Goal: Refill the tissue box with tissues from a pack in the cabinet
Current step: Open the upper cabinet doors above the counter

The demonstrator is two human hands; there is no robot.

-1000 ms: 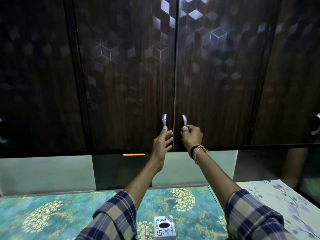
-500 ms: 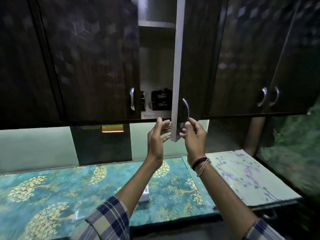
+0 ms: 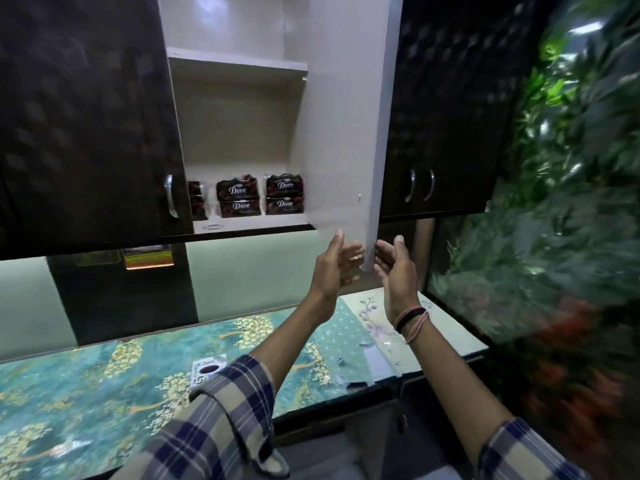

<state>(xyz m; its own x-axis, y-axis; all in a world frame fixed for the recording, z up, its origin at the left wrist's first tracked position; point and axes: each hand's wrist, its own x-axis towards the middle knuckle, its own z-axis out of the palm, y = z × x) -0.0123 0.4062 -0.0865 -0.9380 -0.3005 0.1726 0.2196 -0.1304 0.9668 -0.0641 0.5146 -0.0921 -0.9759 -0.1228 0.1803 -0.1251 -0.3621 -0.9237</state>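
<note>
The cabinet's right door [image 3: 346,133] stands swung wide, its white inner face toward me. On the lower shelf sit dark tissue packs [image 3: 238,198] labelled Dove, stacked in pairs, one stack [image 3: 284,194] next to the door. My left hand [image 3: 334,265] is open on the inner side of the door's lower corner. My right hand [image 3: 394,268] is open on the outer side, fingers loosely curved toward the door edge. The white tissue box [image 3: 207,370] with a dark oval hole stands on the counter, partly hidden behind my left sleeve.
The left door [image 3: 104,116] with its metal handle [image 3: 169,195] covers the cabinet's left part. The shelf above [image 3: 235,62] holds nothing visible. A teal tree-patterned counter [image 3: 86,393] runs below, with a floral mat [image 3: 384,323] at its right end. Green foliage [image 3: 561,202] fills the right side.
The right door has swung from shut to wide open, exposing the tissue packs. My right hand has come off the door's handle. Both hands are now at its lower corner, and my view shifted left.
</note>
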